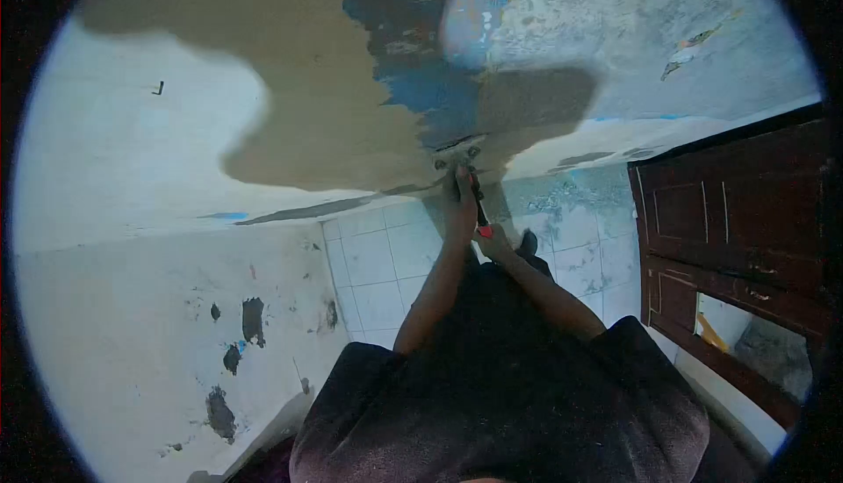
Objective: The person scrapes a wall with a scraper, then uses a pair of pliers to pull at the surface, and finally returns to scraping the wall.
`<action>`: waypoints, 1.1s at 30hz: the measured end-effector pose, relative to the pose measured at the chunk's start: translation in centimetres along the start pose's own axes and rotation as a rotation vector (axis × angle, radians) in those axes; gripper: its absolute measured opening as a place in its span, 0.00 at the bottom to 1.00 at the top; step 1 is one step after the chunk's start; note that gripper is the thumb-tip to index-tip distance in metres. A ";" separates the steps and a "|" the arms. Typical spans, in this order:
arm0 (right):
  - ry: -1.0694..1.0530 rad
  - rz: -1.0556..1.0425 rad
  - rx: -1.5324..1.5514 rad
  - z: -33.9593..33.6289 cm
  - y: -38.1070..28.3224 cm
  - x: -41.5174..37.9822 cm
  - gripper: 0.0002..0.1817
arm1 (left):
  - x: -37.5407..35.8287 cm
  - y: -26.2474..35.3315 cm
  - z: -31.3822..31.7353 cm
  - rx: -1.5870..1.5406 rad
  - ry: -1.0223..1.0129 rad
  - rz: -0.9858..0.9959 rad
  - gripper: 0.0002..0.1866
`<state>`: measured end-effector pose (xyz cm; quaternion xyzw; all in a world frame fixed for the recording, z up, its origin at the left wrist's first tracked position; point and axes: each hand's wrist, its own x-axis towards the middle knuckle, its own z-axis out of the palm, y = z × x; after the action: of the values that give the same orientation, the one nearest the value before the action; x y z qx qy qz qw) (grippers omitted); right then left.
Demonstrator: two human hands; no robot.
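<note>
Seemingly for steadiness, our left hand (459,193) clamps the tool (480,209) near the wall (325,88), our right hand (498,244) its red end (485,231).

So the scraper (480,206) has a long black handle with a bright red butt, and two roundish knobs up at the head. Call that head the clock's centre: the handle runs off between 5 and 6, and the wide edge is at 12, right up by the wall (316,132), though I can't tell if they're actually touching. The wall's pretty rough. A ragged blue-grey patch goes up from the edge toward 12, smooth off-white covers 9 to 11, with shadow over a lot of it, and 1 is mottled grey-white. There's a chipped spot around 2, plus a long grey streak between 8 and 9.
</note>
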<state>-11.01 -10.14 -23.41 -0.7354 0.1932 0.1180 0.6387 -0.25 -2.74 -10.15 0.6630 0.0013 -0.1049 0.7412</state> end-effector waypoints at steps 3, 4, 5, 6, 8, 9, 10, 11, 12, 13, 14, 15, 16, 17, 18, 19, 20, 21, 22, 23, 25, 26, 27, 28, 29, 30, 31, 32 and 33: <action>-0.032 0.040 0.082 0.5 0.5 0.5 0.17 | -0.5 3.5 0.9 0.059 0.070 -0.029 0.21; -0.030 -0.003 0.020 0.9 2.1 0.8 0.17 | -0.6 3.5 0.7 0.046 0.022 -0.029 0.21; -0.019 -0.007 0.017 1.0 2.6 1.0 0.17 | -0.4 2.9 0.5 0.029 0.015 -0.042 0.21; -0.025 -0.005 0.017 0.5 0.8 0.8 0.17 | 0.0 2.0 0.3 0.031 0.021 -0.045 0.21; -0.059 0.158 0.178 -0.3 -2.1 -0.6 0.17 | 0.0 0.5 0.2 0.097 0.042 -0.018 0.21; -0.060 0.040 -0.016 0.0 2.0 1.2 0.15 | -0.5 2.5 1.2 -0.054 0.050 -0.057 0.21; -0.056 0.034 -0.019 0.4 3.2 2.2 0.15 | -0.3 3.9 1.6 -0.057 0.047 -0.051 0.21; 0.076 -0.140 0.001 0.8 3.9 2.7 0.14 | -0.3 4.8 1.7 -0.032 0.048 -0.044 0.21; 0.202 -0.312 0.022 1.4 4.2 2.8 0.13 | -0.5 5.8 1.6 -0.005 0.054 -0.038 0.20; 0.089 -0.053 -0.064 -0.1 -1.9 1.2 0.14 | -0.3 7.2 1.6 0.014 0.010 -0.002 0.21; 0.082 -0.050 -0.059 0.2 -1.7 0.8 0.14 | -0.5 6.7 1.4 0.020 0.015 -0.005 0.21; 0.058 -0.018 -0.032 0.3 -0.9 0.6 0.15 | -0.8 5.8 1.2 0.069 0.032 -0.013 0.21; 0.043 -0.001 -0.005 -0.1 -0.5 1.2 0.16 | -0.3 4.9 1.4 0.116 0.043 -0.004 0.21; 0.012 -0.178 -0.278 -0.3 3.9 2.6 0.18 | -0.3 2.8 1.3 0.077 0.063 -0.037 0.21; 0.014 -0.188 -0.280 -0.8 2.5 2.6 0.18 | -0.2 2.8 1.3 0.076 0.063 -0.027 0.21; 0.020 -0.129 -0.245 -1.2 1.5 1.8 0.18 | -0.4 2.5 1.2 0.010 0.066 -0.043 0.21; 0.028 -0.070 -0.210 -1.4 0.3 1.3 0.18 | -0.5 2.4 1.2 -0.055 0.068 -0.060 0.21; 0.054 -0.247 -0.231 -1.1 0.2 1.7 0.17 | -0.6 5.2 1.7 -0.015 0.046 0.011 0.21; 0.045 -0.240 -0.234 -0.8 0.2 1.7 0.17 | -0.5 5.7 1.9 -0.017 0.054 0.003 0.21; 0.098 -0.240 -0.139 -0.2 1.2 1.9 0.16 | -0.3 6.0 1.9 -0.028 0.031 0.006 0.21; -0.047 0.080 0.155 -0.8 -1.7 0.9 0.15 | -0.4 5.3 1.9 0.097 0.057 0.016 0.21; -0.045 0.072 0.155 -1.3 -2.4 0.8 0.15 | -0.3 3.9 1.9 0.097 0.056 0.024 0.21; -0.055 0.110 0.026 -1.9 -2.4 0.5 0.15 | -0.3 2.7 1.9 0.092 0.068 -0.011 0.22; -0.066 0.152 -0.102 -2.5 -2.2 0.1 0.16 | -0.4 1.3 1.7 0.088 0.082 -0.051 0.22; -0.066 0.097 -0.096 -2.1 0.8 1.1 0.16 | -0.7 2.2 2.0 0.056 0.082 -0.067 0.23; -0.067 0.100 -0.098 -2.1 0.2 1.0 0.16 | -0.7 3.1 2.1 0.053 0.084 -0.070 0.23; -0.079 0.070 -0.056 -1.9 -0.1 0.7 0.16 | -0.7 3.8 2.1 0.021 0.062 -0.069 0.23; -0.092 0.039 -0.010 -1.7 -0.4 0.5 0.16 | -0.8 4.5 1.9 -0.007 0.041 -0.067 0.24; -0.096 -0.040 -0.047 -1.3 1.1 1.4 0.17 | -0.8 5.2 1.7 0.035 0.035 -0.083 0.23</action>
<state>-10.32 -11.74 -24.81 -0.7474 0.1448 0.1449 0.6320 -0.49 -3.77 -4.74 0.6770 0.0399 -0.1240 0.7244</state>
